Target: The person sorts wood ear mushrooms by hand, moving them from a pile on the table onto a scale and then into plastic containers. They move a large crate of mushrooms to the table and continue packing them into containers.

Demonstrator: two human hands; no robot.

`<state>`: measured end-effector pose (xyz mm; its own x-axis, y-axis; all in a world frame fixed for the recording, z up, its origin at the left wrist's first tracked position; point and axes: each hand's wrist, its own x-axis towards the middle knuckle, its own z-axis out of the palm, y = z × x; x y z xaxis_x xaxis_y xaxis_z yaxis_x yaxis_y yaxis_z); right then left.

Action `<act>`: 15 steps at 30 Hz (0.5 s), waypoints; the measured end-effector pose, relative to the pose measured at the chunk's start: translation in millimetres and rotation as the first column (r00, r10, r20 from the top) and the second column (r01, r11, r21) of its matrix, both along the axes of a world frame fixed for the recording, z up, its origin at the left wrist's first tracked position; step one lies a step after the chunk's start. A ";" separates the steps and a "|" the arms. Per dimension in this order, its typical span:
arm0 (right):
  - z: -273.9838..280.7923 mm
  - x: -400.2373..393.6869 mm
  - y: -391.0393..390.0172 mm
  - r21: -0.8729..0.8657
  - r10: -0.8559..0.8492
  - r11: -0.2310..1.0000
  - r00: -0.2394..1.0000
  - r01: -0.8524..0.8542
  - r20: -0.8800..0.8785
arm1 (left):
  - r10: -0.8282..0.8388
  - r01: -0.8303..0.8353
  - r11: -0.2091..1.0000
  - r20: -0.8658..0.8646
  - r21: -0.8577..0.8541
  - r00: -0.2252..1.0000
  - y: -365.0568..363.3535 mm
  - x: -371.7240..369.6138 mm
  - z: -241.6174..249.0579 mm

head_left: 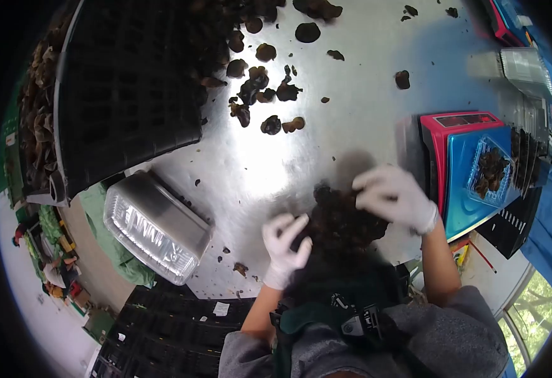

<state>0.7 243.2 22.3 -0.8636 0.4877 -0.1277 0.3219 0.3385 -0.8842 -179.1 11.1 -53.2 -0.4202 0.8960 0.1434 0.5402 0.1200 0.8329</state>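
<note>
A heap of dark wood ear mushrooms (345, 220) lies on the metal table (351, 113) close to my body. My left hand (283, 249), in a white glove, is at the heap's left side with thumb and fingers apart. On the opposite side, my right hand (392, 196), gloved too, reaches over the heap's edge, its fingers curved and spread. To the right of it stands a scale (455, 142) with a red body and a blue platform. A clear plastic tray (474, 179) with wood ear pieces (493, 170) rests on that platform.
A black crate (124, 82) stands at the left, with loose mushrooms (250, 91) spread beside it. Nearer me is a stack of clear trays (156, 227). More clear containers (527, 70) and part of a second scale (503, 22) are at the far right.
</note>
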 end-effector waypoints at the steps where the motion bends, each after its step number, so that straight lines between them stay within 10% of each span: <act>1: -11.7 -10.8 12.5 -0.008 -0.143 0.990 0.990 0.143 0.009 | -0.025 0.023 0.999 -0.065 -0.032 0.998 14.2 -8.5 -2.7; 9: -118.8 -194.0 84.9 0.679 -0.248 0.679 0.958 0.277 -0.143 | -0.517 0.526 0.819 0.102 -0.229 0.850 78.5 7.2 3.3; 15: -115.6 -211.8 -22.5 0.406 0.132 0.914 0.947 -0.002 -0.292 | -0.527 0.582 0.771 0.254 -0.257 0.811 68.6 19.1 -9.6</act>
